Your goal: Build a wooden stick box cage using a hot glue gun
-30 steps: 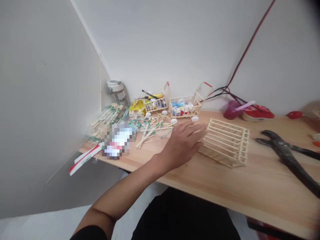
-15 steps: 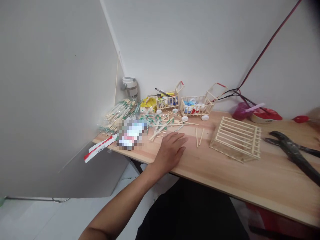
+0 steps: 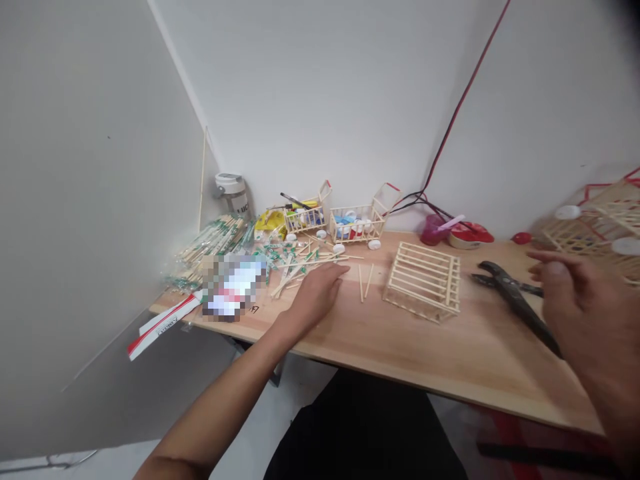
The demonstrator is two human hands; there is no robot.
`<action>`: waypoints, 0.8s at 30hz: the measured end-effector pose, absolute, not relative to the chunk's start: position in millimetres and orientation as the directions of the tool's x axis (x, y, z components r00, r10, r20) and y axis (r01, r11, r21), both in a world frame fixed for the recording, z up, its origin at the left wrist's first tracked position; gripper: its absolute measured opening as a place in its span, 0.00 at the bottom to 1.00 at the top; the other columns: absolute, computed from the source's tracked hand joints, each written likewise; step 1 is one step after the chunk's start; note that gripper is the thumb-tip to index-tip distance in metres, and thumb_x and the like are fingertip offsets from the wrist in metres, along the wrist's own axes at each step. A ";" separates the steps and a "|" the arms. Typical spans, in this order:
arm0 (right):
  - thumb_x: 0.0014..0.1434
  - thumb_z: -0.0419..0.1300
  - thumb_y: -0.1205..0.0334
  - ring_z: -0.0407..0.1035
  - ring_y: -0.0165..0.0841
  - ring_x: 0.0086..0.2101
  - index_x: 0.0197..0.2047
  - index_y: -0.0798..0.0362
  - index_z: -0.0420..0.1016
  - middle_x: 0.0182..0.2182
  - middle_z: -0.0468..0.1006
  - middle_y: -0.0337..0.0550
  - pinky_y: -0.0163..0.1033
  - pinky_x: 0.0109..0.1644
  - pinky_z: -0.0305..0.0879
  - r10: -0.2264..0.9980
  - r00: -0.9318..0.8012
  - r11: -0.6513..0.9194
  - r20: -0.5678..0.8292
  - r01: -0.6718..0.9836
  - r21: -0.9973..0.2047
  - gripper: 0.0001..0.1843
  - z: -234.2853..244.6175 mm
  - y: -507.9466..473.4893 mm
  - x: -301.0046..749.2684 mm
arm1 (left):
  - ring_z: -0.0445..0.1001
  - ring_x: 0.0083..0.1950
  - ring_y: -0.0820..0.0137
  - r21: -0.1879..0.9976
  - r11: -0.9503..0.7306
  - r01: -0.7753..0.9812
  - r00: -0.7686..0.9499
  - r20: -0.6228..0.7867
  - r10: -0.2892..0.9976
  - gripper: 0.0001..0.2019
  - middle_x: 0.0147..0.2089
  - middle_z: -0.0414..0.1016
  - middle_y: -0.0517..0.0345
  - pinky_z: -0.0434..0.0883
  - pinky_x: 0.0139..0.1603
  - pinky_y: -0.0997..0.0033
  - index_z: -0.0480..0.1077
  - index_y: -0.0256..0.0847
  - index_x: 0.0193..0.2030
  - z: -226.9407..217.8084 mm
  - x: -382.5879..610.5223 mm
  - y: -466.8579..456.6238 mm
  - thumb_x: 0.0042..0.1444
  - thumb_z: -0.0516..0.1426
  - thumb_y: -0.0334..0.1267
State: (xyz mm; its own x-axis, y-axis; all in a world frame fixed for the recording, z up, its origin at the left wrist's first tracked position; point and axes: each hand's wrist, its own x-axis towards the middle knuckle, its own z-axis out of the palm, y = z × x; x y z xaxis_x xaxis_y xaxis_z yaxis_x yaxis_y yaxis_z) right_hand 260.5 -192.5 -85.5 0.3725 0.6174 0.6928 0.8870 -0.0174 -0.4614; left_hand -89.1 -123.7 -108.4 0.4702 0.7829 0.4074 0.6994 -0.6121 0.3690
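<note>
My left hand (image 3: pixel 317 293) rests on the wooden table beside loose wooden sticks (image 3: pixel 300 267), fingers stretched and holding nothing. Just right of it lie two thin sticks (image 3: pixel 365 283). A small slatted frame of glued sticks (image 3: pixel 425 283) stands on the table between my hands. My right hand (image 3: pixel 575 300) hovers at the right, fingers apart and pointing left, with nothing visible in it. Beneath and beside it lies a pair of dark pliers (image 3: pixel 515 303), its handles partly hidden by the hand.
Two small stick carts (image 3: pixel 355 227) with white wheels stand along the wall. A phone (image 3: pixel 233 287), wrapped sticks (image 3: pixel 210 250) and a jar (image 3: pixel 233 193) are at the left. A purple cup (image 3: pixel 433 229), red-filled bowl (image 3: pixel 471 235) and larger stick structures (image 3: pixel 595 223) line the back right.
My right hand has come into view over the pliers. My left hand's fingers have drawn closer together. The view has turned rightward, showing the stick structures at the right.
</note>
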 end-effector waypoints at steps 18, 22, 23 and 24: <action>0.69 0.50 0.51 0.66 0.32 0.30 0.47 0.49 0.76 0.32 0.74 0.40 0.39 0.37 0.61 0.724 0.425 0.171 0.544 0.652 -0.738 0.17 -110.5 -132.7 256.5 | 0.79 0.49 0.50 0.059 -0.413 0.909 0.417 -0.108 0.902 0.13 0.45 0.79 0.32 0.74 0.47 0.54 0.75 0.31 0.39 -82.2 -42.9 -68.8 0.56 0.50 0.26; 0.70 0.49 0.48 0.67 0.32 0.32 0.49 0.47 0.75 0.34 0.73 0.39 0.39 0.36 0.62 0.756 0.414 0.178 0.507 0.615 -0.768 0.18 -113.9 -130.7 259.9 | 0.79 0.47 0.53 0.063 -0.411 0.909 0.416 -0.105 0.903 0.15 0.44 0.79 0.34 0.73 0.47 0.55 0.73 0.31 0.45 -84.4 -50.7 -71.2 0.58 0.47 0.24; 0.70 0.48 0.48 0.67 0.32 0.33 0.49 0.47 0.75 0.34 0.73 0.39 0.39 0.36 0.63 0.768 0.412 0.176 0.491 0.601 -0.780 0.18 -114.6 -130.1 261.1 | 0.79 0.46 0.53 0.074 -0.405 0.911 0.411 -0.101 0.906 0.15 0.44 0.79 0.34 0.73 0.47 0.55 0.73 0.31 0.45 -85.8 -52.8 -71.4 0.59 0.47 0.25; 0.69 0.48 0.47 0.67 0.33 0.33 0.49 0.47 0.75 0.35 0.74 0.39 0.38 0.35 0.63 0.779 0.409 0.172 0.475 0.589 -0.789 0.19 -115.3 -129.9 262.2 | 0.79 0.45 0.53 0.091 -0.402 0.911 0.409 -0.094 0.907 0.15 0.43 0.79 0.34 0.73 0.46 0.55 0.72 0.31 0.45 -87.1 -54.8 -71.1 0.59 0.47 0.25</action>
